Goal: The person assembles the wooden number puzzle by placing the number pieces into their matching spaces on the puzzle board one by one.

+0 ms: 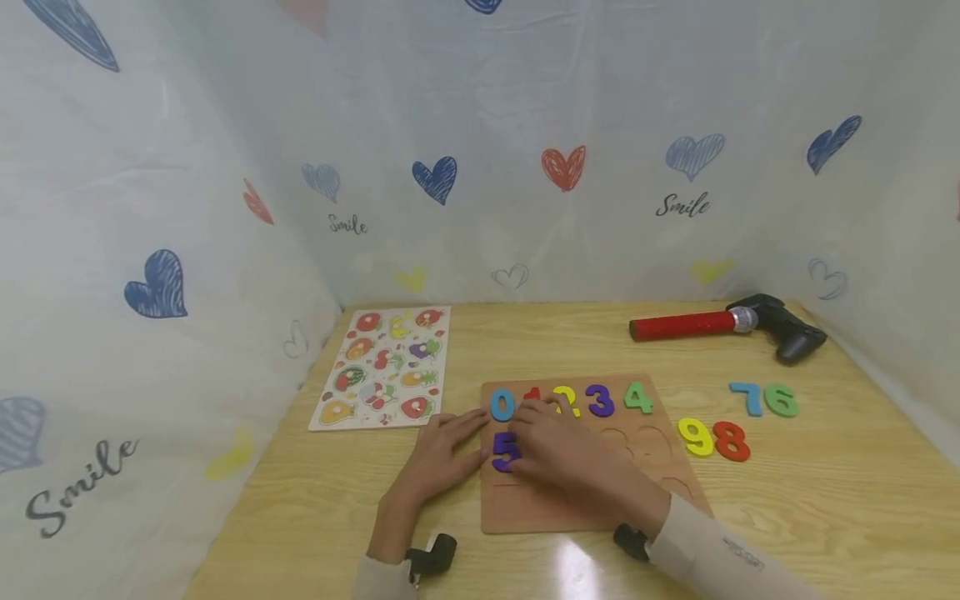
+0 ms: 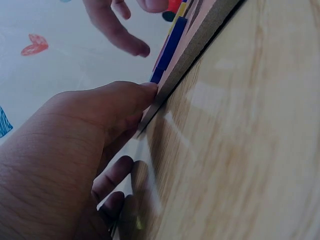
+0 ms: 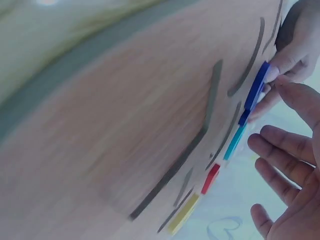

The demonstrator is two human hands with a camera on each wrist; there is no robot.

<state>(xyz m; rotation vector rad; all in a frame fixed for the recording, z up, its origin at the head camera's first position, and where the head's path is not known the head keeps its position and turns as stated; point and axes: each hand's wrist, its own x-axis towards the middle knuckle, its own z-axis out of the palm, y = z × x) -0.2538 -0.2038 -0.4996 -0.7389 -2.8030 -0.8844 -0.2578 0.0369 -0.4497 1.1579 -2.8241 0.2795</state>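
Note:
A brown number board (image 1: 517, 508) lies on the table, its top row holding a blue 0 (image 1: 502, 405), red 1 (image 1: 532, 393), yellow 2 (image 1: 566, 398), purple 3 (image 1: 600, 400) and green 4 (image 1: 638, 397). Below the 0 is a purple 5 (image 1: 506, 452), sitting proud of the board in the left wrist view. My left hand (image 1: 441, 458) rests at the board's left edge, thumb and forefinger touching it beside the 5. Over the board, close to the 5, is my right hand (image 1: 558, 442); its loosely spread fingers (image 3: 287, 150) hold nothing in the right wrist view.
Right of the board lie a yellow 9 (image 1: 696, 437), red 8 (image 1: 731, 441), blue 7 (image 1: 746, 398) and green 6 (image 1: 782, 400). A fruit picture board (image 1: 378, 367) is at the back left. A red-and-black handheld tool (image 1: 690, 325) lies at the back right, before the curtain.

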